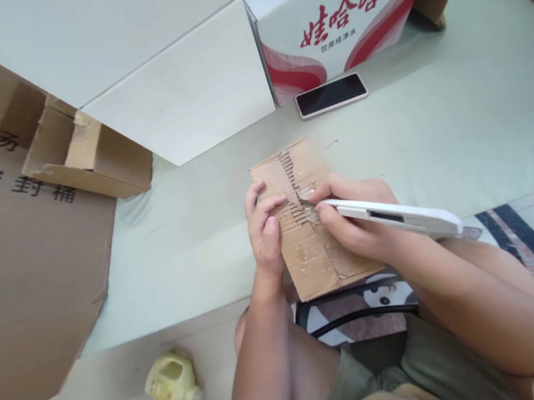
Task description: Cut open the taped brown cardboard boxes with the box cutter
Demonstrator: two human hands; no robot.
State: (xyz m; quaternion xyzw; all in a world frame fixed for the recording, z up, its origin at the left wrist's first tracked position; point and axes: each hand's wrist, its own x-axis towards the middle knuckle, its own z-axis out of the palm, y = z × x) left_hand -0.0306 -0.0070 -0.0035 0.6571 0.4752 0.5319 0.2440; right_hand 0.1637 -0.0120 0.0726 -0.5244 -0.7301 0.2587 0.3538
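A small brown cardboard box (pixel 305 254) lies tilted at the front edge of the covered table. Along its top runs a torn seam with clear tape and exposed corrugation. My left hand (pixel 265 230) grips the box's left side, with fingertips resting on top. In my right hand (pixel 357 216) is a white utility knife (pixel 400 215), its handle pointing back to the right. The blade end meets the taped seam near the middle of the box; my fingers partly cover it.
Behind stand large white cartons (pixel 180 86) and a red-and-white water carton (pixel 335 22). A phone (pixel 332 95) lies before them on the pale green tablecloth (pixel 464 144). At left are a big cardboard box (pixel 30 262) and an opened smaller box (pixel 111 163). A yellow jug (pixel 174 381) lies on the floor.
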